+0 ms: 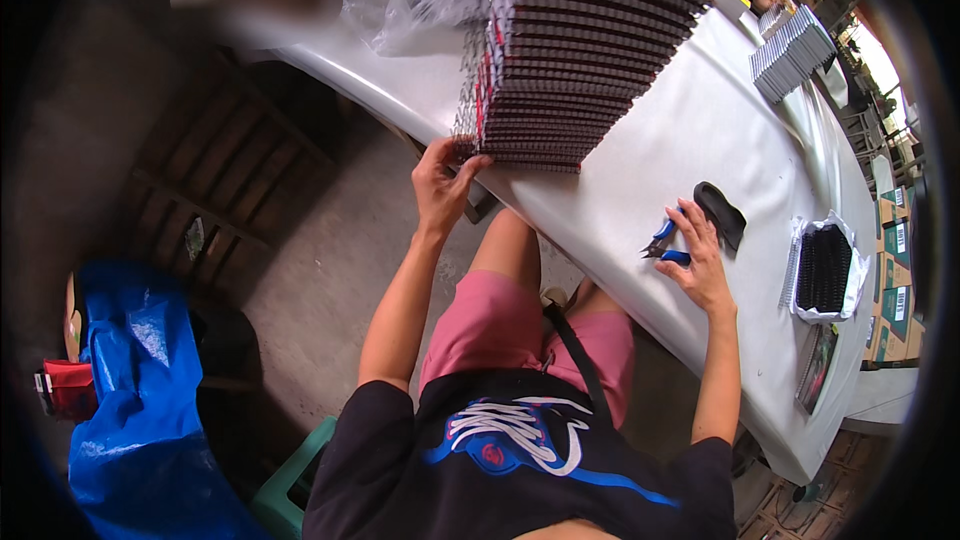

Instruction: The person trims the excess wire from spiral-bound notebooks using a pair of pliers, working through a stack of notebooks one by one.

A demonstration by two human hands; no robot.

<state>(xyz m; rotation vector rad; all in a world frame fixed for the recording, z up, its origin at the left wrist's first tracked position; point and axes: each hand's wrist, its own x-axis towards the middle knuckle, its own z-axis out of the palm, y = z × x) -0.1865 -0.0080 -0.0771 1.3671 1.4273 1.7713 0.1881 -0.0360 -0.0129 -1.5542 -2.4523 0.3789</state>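
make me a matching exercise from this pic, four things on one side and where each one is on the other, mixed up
Things:
1. left hand
2. right hand
3. bag of black coils
4. blue tarp

Places:
A. on the floor, far left
B. at the near corner of the notebook stack
C. on the table, right of the pliers
D. on the blue-handled pliers

Pairs: 1-B, 2-D, 3-C, 4-A

The top of the stack of spiral notebooks [575,50] runs off the upper edge. The pliers [668,245] lie partly hidden under the right hand [700,260], jaws too small to read. The table's [690,140] far left end is blurred.
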